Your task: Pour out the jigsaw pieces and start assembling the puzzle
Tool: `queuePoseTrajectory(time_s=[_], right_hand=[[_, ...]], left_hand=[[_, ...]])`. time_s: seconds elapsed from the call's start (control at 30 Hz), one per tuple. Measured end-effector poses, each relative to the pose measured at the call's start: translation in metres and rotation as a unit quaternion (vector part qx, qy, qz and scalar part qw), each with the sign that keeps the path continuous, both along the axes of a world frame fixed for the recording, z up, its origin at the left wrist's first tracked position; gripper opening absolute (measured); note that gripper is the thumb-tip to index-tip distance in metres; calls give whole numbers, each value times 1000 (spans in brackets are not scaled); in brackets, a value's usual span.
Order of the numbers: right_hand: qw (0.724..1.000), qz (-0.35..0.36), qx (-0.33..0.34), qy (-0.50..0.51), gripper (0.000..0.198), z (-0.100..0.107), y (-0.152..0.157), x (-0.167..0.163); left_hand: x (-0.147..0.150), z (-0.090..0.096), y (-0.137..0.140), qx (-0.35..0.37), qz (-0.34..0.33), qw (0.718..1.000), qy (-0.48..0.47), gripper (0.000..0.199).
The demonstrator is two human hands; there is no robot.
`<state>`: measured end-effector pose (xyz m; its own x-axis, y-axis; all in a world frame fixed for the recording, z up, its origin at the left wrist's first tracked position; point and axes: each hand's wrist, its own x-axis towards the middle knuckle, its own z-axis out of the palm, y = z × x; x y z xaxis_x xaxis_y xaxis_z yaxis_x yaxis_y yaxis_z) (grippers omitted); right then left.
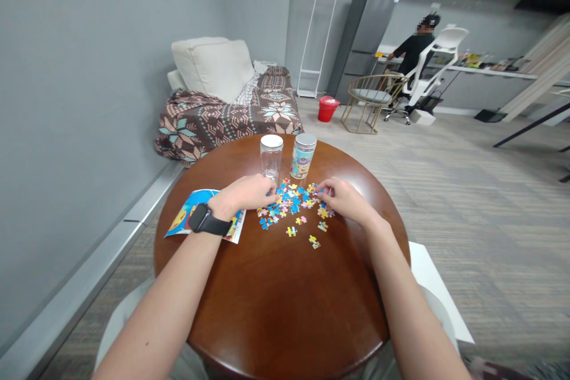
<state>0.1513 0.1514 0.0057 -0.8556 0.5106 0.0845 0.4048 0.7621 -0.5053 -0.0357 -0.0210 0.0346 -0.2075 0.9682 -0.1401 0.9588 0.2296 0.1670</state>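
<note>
head view: we sit at six o'clock of a round brown table, both bare hands stretched towards twelve. there, short of the far rim, lies a heap of puzzle pieces, mostly blue, yellow and pink. our left hand is at the heap's nine o'clock edge, fingers curled and thumb low; we cannot tell whether it grips a piece. our right hand is at its three o'clock edge, fingers bent towards the pieces, and its hold we cannot tell either. a few loose pieces lie apart, between five and six o'clock of the heap. beyond it two lidded jars stand upright, a clear jar just before twelve and a printed jar just past it. at ten o'clock a colourful sheet lies partly hidden below our left wrist, which wears a black watch. off the table, a sofa stands at eleven o'clock, a red bin near one, and a person in black between one and two.
</note>
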Motion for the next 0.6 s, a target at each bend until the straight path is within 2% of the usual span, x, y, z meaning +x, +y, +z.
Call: queuePoseTrajectory(time_s=[0.2,0.5,0.6], right_hand=[[996,81,-14,-18,11,-1,-5,-2],[993,93,-68,-3,9,3,-11,-2],[994,72,-75,31,5,7,-11,-1]], left_hand=[[1,2,0,0,3,1000,6,29],[0,1,0,-1,0,1000,14,27],[0,1,0,6,-3,1000,13,27]])
